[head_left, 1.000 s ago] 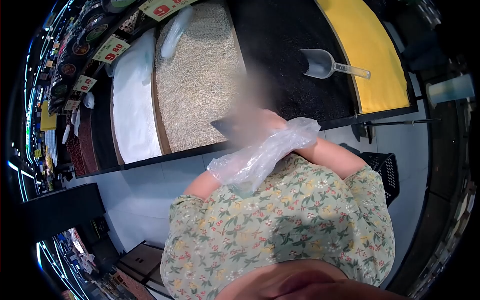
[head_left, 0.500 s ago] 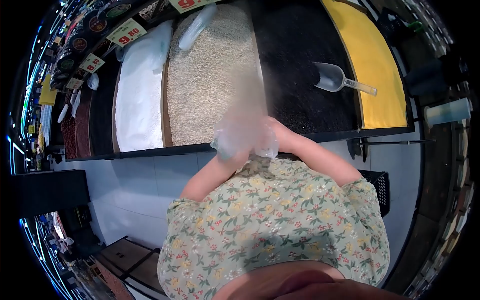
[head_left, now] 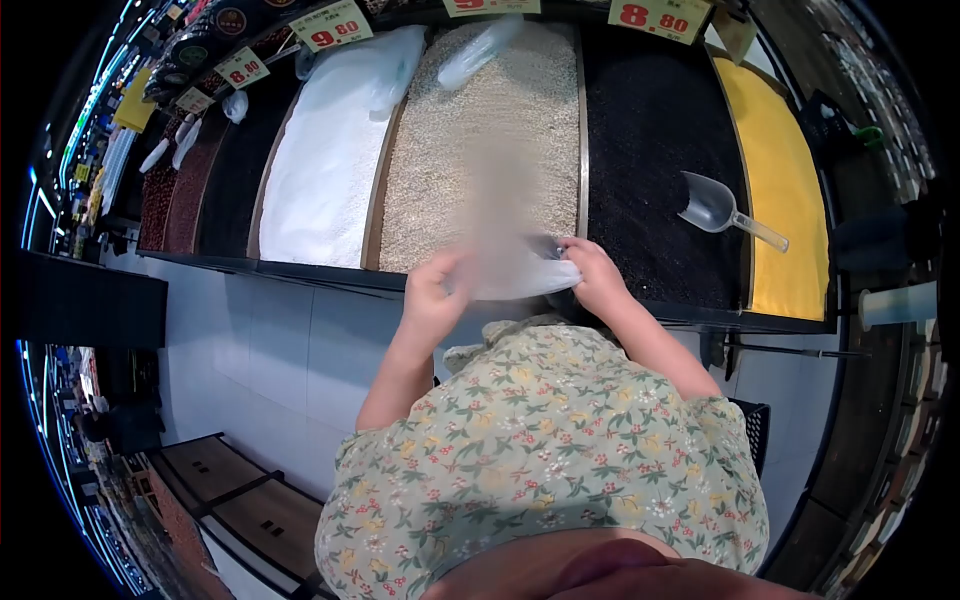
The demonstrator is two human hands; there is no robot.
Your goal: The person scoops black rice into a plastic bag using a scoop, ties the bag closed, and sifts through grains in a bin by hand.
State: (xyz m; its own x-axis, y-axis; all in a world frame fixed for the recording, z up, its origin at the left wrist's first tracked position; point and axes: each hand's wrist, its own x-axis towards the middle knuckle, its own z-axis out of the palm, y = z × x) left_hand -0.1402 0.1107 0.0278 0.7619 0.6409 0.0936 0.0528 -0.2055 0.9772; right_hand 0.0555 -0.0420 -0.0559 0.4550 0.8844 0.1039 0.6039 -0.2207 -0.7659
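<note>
A thin, whitish plastic bag is stretched between my hands at the front edge of the bins. My right hand pinches its right side, with the thumb and fingers closed on the plastic. My left hand is closed at the bag's left side, though a blurred patch covers its fingertips and the bag's middle. Just beyond the hands lies a bin of pale grains. To the right, a clear scoop rests on a bin of black grains, its handle reaching over a bin of yellow grains.
A bin of white grains or powder lies left of the pale grains. Another plastic bag rests at the back of the pale grains. Price signs line the rear. A black basket is behind my right arm, and brown cabinets stand lower left.
My hands have moved apart, spreading the bag that was bunched between them. The view has shifted, so the bins and scoop appear farther right.
</note>
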